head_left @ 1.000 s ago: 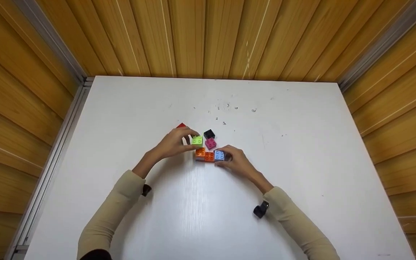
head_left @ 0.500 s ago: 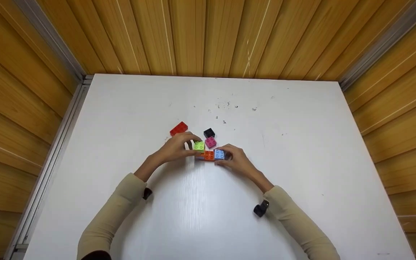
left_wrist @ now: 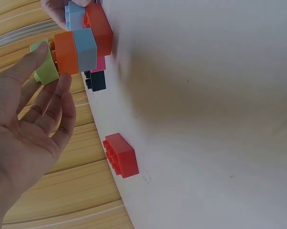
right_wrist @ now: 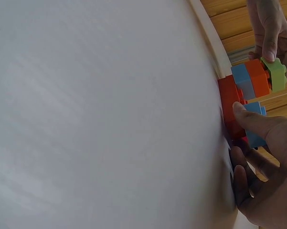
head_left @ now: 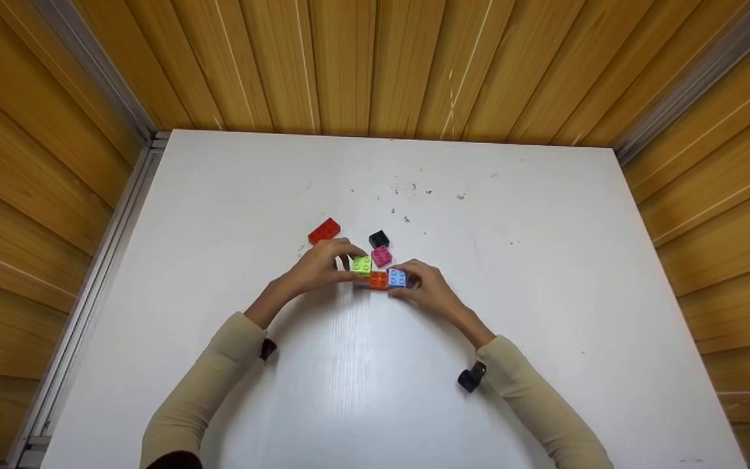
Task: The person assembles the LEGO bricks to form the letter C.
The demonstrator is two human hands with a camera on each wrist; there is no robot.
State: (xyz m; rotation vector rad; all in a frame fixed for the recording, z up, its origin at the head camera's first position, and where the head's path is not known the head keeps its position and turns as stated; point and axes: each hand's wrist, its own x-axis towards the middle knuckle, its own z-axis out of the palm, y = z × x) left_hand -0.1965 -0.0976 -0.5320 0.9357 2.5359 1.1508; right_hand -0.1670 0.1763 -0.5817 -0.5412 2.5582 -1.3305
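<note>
My left hand [head_left: 323,264] pinches a lime-green toy building brick [left_wrist: 45,66] between thumb and fingers. The green brick sits slightly tilted over an orange brick [left_wrist: 67,53], whose studs still show between them. Under the orange one is a light blue brick [left_wrist: 86,49], at one end of a longer red-orange base brick [right_wrist: 230,107]. A second light blue brick [head_left: 397,277] stands on the base's other end. My right hand [head_left: 428,288] grips that end, its thumb across the base and the blue brick in the right wrist view.
Just behind the stack lie a magenta brick [head_left: 381,256] and a black brick [head_left: 379,239], close together. A longer red brick [head_left: 324,230] lies beyond my left hand. All are on a white table [head_left: 512,260] with wood-look panels [head_left: 342,65] around it.
My left hand has brought the green brick down and slightly right, onto the orange brick. The red brick behind that hand has come into fuller view. My right hand has stayed in place.
</note>
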